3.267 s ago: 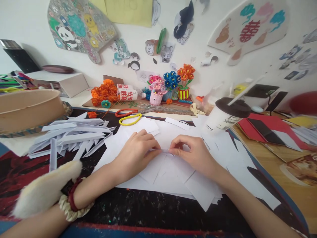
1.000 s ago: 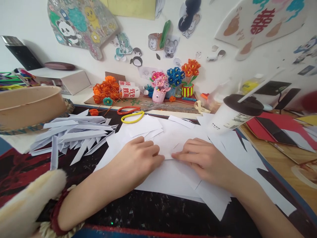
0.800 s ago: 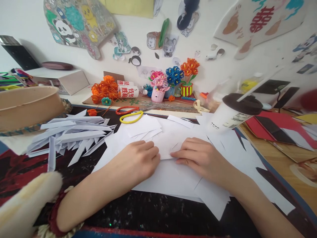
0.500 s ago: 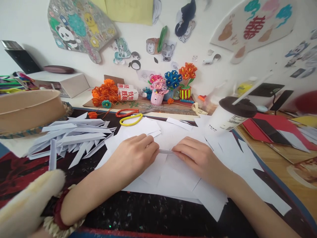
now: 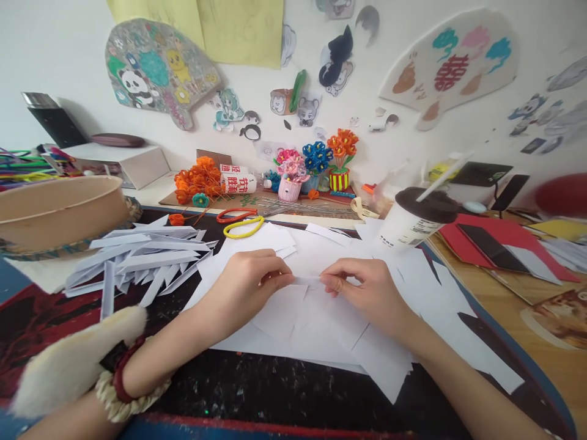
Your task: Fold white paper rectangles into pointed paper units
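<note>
Between my two hands a narrow folded paper strip (image 5: 306, 280) is stretched level, just above loose white paper sheets (image 5: 316, 327). My left hand (image 5: 259, 278) pinches its left end between thumb and fingers. The right end sits in the pinch of my right hand (image 5: 360, 284); the fingertips cover both ends. To the left of my left hand lies a heap of folded white paper strips (image 5: 147, 256). Scissors with one red and one yellow handle (image 5: 243, 227) rest behind my left hand, at the back edge of the sheets.
A lidded drink cup with a straw (image 5: 419, 217) stands behind my right hand. On the left is a round tan basin (image 5: 59, 208). Pipe-cleaner flowers (image 5: 293, 168) line the back. Red paper (image 5: 477, 241) lies on the right; a fluffy cream thing (image 5: 77, 360) is beside my left wrist.
My fingers have gone from lying along the strip to pinching its ends, and the strip appears lifted slightly. The camera view has tilted up a little.
</note>
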Demonstrator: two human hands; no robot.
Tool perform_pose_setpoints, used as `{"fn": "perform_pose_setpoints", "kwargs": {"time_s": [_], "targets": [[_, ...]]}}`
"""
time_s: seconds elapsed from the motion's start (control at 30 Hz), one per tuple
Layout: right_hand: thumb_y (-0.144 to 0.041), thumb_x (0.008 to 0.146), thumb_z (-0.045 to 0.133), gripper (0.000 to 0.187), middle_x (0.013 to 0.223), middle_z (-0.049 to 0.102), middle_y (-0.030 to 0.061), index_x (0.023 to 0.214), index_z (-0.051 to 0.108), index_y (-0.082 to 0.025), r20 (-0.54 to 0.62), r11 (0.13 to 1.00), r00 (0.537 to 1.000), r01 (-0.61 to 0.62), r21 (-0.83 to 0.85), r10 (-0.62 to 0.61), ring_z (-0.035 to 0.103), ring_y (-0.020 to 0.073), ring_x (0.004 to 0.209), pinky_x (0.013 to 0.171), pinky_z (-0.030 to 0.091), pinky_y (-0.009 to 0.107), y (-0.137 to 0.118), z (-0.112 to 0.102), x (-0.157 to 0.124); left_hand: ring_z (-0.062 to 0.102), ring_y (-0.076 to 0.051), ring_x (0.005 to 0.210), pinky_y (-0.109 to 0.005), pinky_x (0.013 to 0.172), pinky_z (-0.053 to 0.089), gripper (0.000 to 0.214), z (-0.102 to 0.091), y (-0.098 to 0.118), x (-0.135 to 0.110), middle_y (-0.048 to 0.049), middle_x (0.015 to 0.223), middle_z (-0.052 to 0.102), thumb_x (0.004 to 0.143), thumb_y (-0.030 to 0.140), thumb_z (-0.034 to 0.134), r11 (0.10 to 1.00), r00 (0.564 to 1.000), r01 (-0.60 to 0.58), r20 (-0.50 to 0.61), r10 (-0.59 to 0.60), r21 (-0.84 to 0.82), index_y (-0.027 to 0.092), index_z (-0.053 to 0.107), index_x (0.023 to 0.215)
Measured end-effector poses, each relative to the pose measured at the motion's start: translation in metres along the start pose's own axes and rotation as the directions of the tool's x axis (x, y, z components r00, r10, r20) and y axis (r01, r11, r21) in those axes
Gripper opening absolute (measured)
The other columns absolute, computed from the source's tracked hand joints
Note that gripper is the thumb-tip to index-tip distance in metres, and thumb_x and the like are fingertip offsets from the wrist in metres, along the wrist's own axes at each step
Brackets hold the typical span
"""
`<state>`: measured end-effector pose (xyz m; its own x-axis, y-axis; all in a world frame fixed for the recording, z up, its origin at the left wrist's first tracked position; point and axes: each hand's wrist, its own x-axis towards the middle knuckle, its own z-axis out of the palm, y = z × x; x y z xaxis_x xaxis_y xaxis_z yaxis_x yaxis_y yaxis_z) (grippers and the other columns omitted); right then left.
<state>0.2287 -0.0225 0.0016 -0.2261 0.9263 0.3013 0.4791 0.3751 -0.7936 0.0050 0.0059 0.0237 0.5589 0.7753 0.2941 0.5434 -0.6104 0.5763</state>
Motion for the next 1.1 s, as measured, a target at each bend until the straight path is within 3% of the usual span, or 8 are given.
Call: {"fn": "perform_pose_setpoints", "kwargs": {"time_s": [0.27, 0.53, 0.7, 0.8, 0.9, 1.0, 1.03, 1.1], "targets": [[-0.024, 0.083, 0.065, 0.011, 0.068, 0.069, 0.0001, 0.074, 0.069, -0.019, 0.040, 1.000, 0.999, -0.009, 0.020, 0.008, 0.061, 0.0135, 0.064, 0.058, 0.046, 0.025, -0.002, 0.001, 0.003, 0.045, -0.010, 0.057, -0.022, 0.055, 0.034, 0.012, 0.001, -0.003, 0.000, 0.0032, 0.063, 0.062, 0.082, 0.022, 0.068, 0.991, 0.991, 0.137, -0.003, -0.137, -0.012, 0.017, 0.069, 0.071], [-0.019, 0.078, 0.065, 0.013, 0.056, 0.065, -0.0019, 0.065, 0.068, -0.019, 0.034, 0.995, 0.998, -0.063, 0.073, 0.060, 0.057, 0.0116, 0.051, 0.053, 0.047, 0.024, 0.004, 0.001, 0.005, 0.049, -0.010, 0.059, -0.022, 0.056, 0.036, 0.012, -0.004, -0.008, 0.002, 0.0021, 0.064, 0.062, 0.082, 0.022, 0.067, 0.991, 0.993, 0.064, 0.104, -0.051, -0.122, 0.016, 0.070, 0.072], [-0.025, 0.076, 0.069, 0.008, 0.057, 0.067, -0.0003, 0.070, 0.072, -0.020, -0.005, 0.983, 0.997, -0.075, 0.168, 0.077, 0.060, 0.0143, 0.054, 0.056, 0.050, 0.026, 0.008, 0.001, 0.007, 0.051, -0.012, 0.062, -0.023, 0.060, 0.038, 0.013, -0.011, -0.003, 0.002, -0.0004, 0.067, 0.063, 0.085, 0.022, 0.064, 0.998, 0.999, -0.025, 0.018, 0.026, -0.065, 0.016, 0.071, 0.075], [-0.026, 0.074, 0.070, 0.010, 0.059, 0.068, 0.0011, 0.067, 0.072, -0.019, -0.068, 0.977, 0.996, -0.035, 0.210, 0.050, 0.060, 0.0152, 0.053, 0.055, 0.051, 0.027, 0.016, -0.004, 0.007, 0.054, -0.013, 0.064, -0.024, 0.062, 0.040, 0.014, -0.029, 0.005, -0.005, -0.0017, 0.071, 0.066, 0.086, 0.023, 0.062, 0.999, 0.996, -0.033, -0.082, 0.034, 0.013, 0.017, 0.070, 0.076], [-0.033, 0.072, 0.073, 0.016, 0.062, 0.069, 0.0033, 0.068, 0.071, -0.018, -0.273, 0.969, 0.958, -0.016, 0.248, 0.086, 0.061, 0.0166, 0.053, 0.055, 0.053, 0.030, 0.022, -0.015, 0.008, 0.058, -0.015, 0.072, -0.026, 0.067, 0.043, 0.020, -0.061, 0.004, -0.023, -0.0037, 0.080, 0.067, 0.091, 0.025, 0.052, 0.980, 0.951, 0.045, -0.308, 0.017, 0.194, 0.017, 0.067, 0.080], [-0.040, 0.074, 0.071, 0.024, 0.064, 0.070, 0.0059, 0.073, 0.071, -0.016, -0.365, 0.966, 0.927, 0.009, 0.257, 0.089, 0.062, 0.0181, 0.054, 0.055, 0.052, 0.031, 0.015, -0.026, 0.008, 0.058, -0.024, 0.090, -0.033, 0.073, 0.044, 0.025, -0.099, -0.011, -0.044, -0.0096, 0.095, 0.067, 0.093, 0.030, 0.047, 0.780, 0.842, 0.375, -0.535, -0.060, 0.502, 0.017, 0.068, 0.097], [-0.041, 0.074, 0.071, 0.025, 0.064, 0.070, 0.0064, 0.073, 0.071, -0.016, -0.371, 0.966, 0.925, 0.017, 0.258, 0.082, 0.062, 0.0185, 0.054, 0.054, 0.052, 0.031, 0.010, -0.029, 0.007, 0.057, -0.028, 0.094, -0.035, 0.072, 0.044, 0.026, -0.109, -0.016, -0.050, -0.0113, 0.098, 0.067, 0.092, 0.029, 0.046, 0.677, 0.832, 0.451, -0.549, -0.083, 0.582, 0.019, 0.068, 0.100], [-0.043, 0.074, 0.071, 0.027, 0.066, 0.070, 0.0070, 0.075, 0.071, -0.016, -0.358, 0.966, 0.932, 0.035, 0.257, 0.062, 0.063, 0.0192, 0.056, 0.055, 0.053, 0.032, -0.005, -0.031, 0.004, 0.055, -0.034, 0.097, -0.041, 0.075, 0.044, 0.022, -0.122, -0.018, -0.059, -0.0140, 0.102, 0.067, 0.085, 0.024, 0.053, 0.634, 0.842, 0.462, -0.532, -0.094, 0.620, 0.019, 0.069, 0.099]]}}
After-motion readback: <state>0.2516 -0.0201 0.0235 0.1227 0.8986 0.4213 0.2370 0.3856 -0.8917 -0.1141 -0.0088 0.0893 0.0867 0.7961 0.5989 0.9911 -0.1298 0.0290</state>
